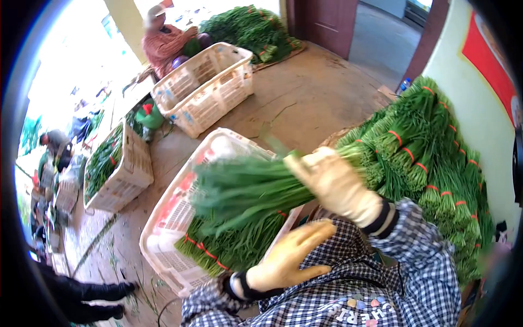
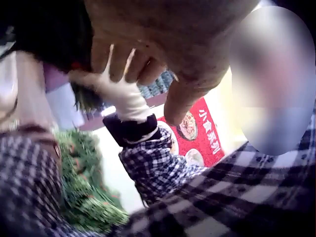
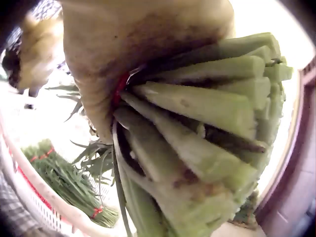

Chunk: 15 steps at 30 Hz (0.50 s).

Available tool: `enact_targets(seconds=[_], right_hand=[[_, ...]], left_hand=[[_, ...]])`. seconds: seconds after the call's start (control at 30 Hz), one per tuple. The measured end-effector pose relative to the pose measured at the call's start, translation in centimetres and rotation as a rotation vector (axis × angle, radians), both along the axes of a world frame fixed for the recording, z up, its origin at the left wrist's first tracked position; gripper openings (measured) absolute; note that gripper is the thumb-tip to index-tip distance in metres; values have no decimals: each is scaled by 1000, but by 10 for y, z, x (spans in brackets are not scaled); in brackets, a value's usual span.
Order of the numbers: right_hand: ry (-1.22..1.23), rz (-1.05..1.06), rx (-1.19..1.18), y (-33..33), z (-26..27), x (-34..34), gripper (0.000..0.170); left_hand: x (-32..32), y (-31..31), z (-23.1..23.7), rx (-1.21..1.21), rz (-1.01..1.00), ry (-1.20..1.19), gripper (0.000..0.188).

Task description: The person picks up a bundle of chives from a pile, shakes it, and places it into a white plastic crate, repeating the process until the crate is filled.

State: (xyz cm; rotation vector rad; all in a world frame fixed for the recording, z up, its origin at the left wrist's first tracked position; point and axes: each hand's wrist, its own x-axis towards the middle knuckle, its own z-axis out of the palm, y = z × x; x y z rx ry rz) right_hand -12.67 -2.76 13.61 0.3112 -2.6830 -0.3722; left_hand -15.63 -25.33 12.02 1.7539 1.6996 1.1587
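My gloved right hand (image 1: 338,185) grips a bundle of chives (image 1: 248,185) near its stem end, and the long leaves hang out over a white plastic crate (image 1: 148,240). In the right wrist view, the cut stalks (image 3: 212,108) fan out past the glove, with a red band (image 3: 120,90) at the grip. My gloved left hand (image 1: 289,255) is beside the crate's near edge, holding nothing, fingers extended and thumb apart. Fingers of that glove (image 2: 163,34) fill the top of the left wrist view. Banded chive bundles (image 1: 239,242) lie inside the crate.
A large heap of banded bundles (image 1: 430,147) is piled along the right wall. Another crate (image 1: 218,95) stands ahead, near a seated person (image 1: 166,46) and more greens (image 1: 245,30). A filled crate (image 1: 136,169) and a green bucket (image 1: 152,119) are at left.
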Motion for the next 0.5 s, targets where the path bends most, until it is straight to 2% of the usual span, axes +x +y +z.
enact_targets(seconds=[0.07, 0.13, 0.17, 0.2, 0.23, 0.27, 0.3, 0.33, 0.4, 0.43, 0.47, 0.5], right_hand=[[-41, 115, 20, -26, -21, -17, 50], [-388, 130, 0, -61, -33, -32, 39], [-290, 199, 18, -69, -47, -31, 35], [-194, 271, 34, -78, -60, -28, 32], [-230, 259, -8, -87, -64, -28, 35], [-134, 281, -40, -89, -81, -29, 37], [-255, 247, -62, -93, -83, -27, 41], [-372, 219, -87, -98, -82, -25, 45], [-455, 218, -193, -98, -86, -30, 49], [-353, 246, -214, -91, -79, -28, 54], [-310, 255, -309, -80, -70, -21, 62], [-275, 229, -416, -68, -59, -15, 61]], left_hand=[[-16, -16, -3, 104, 286, 250, 113], [-36, -25, -9, -236, 560, 553, 136], [-53, -31, -22, -400, 533, 538, 141], [-62, -37, -37, -407, 571, 630, 140], [-75, -46, -50, -436, 509, 313, 139], [-84, -54, -65, -464, 438, -5, 139], [-87, -57, -75, -376, 498, 17, 122], [-88, -63, -81, -395, 500, 14, 122], [-97, -68, -90, -488, 380, -183, 94], [-104, -74, -88, -557, 402, -225, 72], [-115, -82, -82, -635, 396, -328, 73], [-126, -93, -77, -657, 426, -350, 71]])
